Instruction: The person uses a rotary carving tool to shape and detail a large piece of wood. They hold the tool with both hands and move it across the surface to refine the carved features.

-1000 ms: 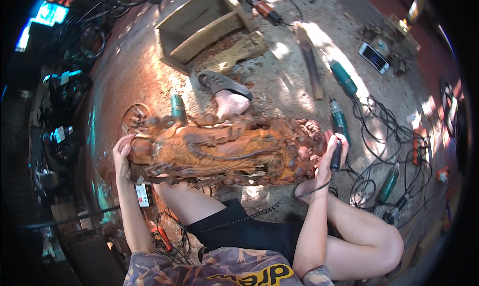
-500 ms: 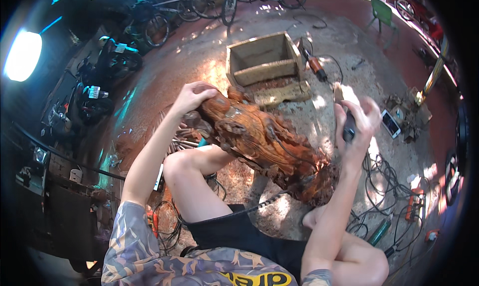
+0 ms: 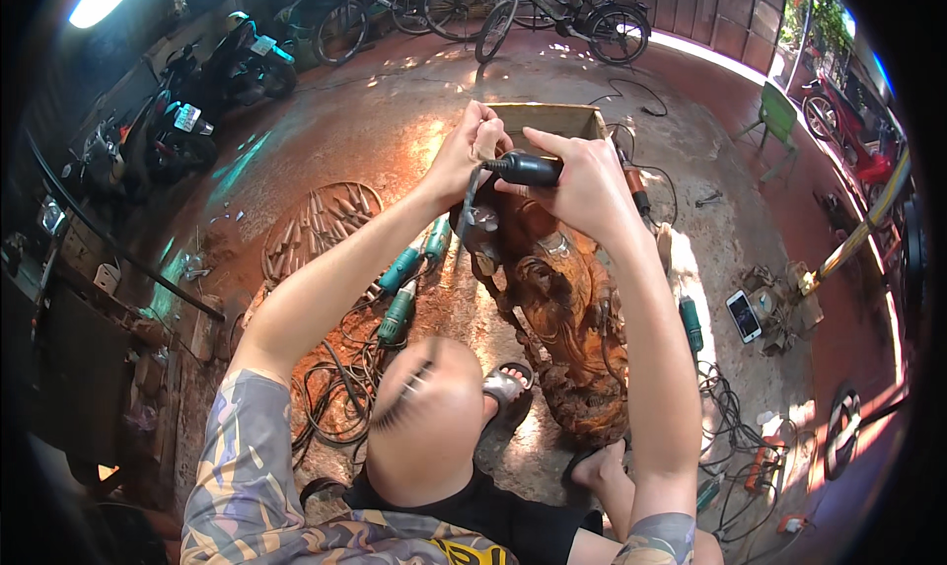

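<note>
In my right hand (image 3: 582, 185) is a black handheld power tool (image 3: 531, 170), lying level, with its dark cord (image 3: 468, 210) hanging from the left end. Close beside that end, my left hand (image 3: 469, 156) is closed with its fingers curled together. What those fingers pinch, if anything, is hidden. Below both hands a reddish-brown carved wooden piece (image 3: 562, 314) with deep knotty relief stands between my legs. Its upper end is partly covered by my hands. Right behind it is a wooden box (image 3: 547, 114), mostly blocked from sight.
Green power tools (image 3: 398, 314) and coiled cords (image 3: 330, 397) lie left of the carving, near a round heap of chisels (image 3: 321, 220). On the right are another green tool (image 3: 691, 323), a phone (image 3: 743, 316) and tangled cords (image 3: 730, 422). Bicycles (image 3: 483, 18) stand at the back.
The carving has swung from lying diagonally to pointing away from me. My left hand has come off its end and moved right; my right hand has brought the tool up and left beside it.
</note>
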Demonstrator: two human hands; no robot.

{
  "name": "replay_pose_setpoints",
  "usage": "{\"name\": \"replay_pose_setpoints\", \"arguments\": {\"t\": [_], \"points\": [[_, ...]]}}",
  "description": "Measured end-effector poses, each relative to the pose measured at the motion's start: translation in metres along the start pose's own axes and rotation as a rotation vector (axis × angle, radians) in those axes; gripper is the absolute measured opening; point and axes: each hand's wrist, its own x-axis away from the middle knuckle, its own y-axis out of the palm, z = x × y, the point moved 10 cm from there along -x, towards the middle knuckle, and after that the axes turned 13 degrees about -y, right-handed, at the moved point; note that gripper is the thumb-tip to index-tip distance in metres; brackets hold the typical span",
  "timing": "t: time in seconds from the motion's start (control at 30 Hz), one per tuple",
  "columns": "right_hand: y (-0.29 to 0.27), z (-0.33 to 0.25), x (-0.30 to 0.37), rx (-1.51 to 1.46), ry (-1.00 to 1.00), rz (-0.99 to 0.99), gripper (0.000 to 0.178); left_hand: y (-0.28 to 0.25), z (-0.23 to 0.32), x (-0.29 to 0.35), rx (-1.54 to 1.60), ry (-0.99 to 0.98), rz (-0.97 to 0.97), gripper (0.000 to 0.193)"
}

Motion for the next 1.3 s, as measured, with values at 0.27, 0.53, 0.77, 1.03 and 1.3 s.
{"name": "replay_pose_setpoints", "arguments": {"t": [0.27,0.53,0.77,1.03,1.3], "points": [[0.014,0.013,-0.025,-0.075,0.148,-0.238,0.027,-0.009,-0.046,-0.018,0.476,-0.215,0.065,0.012],[-0.003,0.038,-0.019,0.147,0.134,-0.182,0.037,-0.027,-0.276,-0.116,-0.856,-0.323,-0.045,0.089],[0.002,0.079,-0.022,0.197,0.269,-0.236,0.042,0.081,-0.431,-0.163,-1.287,-0.117,-0.305,0.116],[0.035,0.123,-0.036,0.187,0.253,-0.256,0.042,0.106,-0.492,-0.163,-1.069,-0.205,-0.296,0.127],[0.102,0.131,-0.057,0.073,0.221,-0.32,0.033,0.025,-0.438,0.051,-0.877,-0.387,-0.014,0.124]]}}
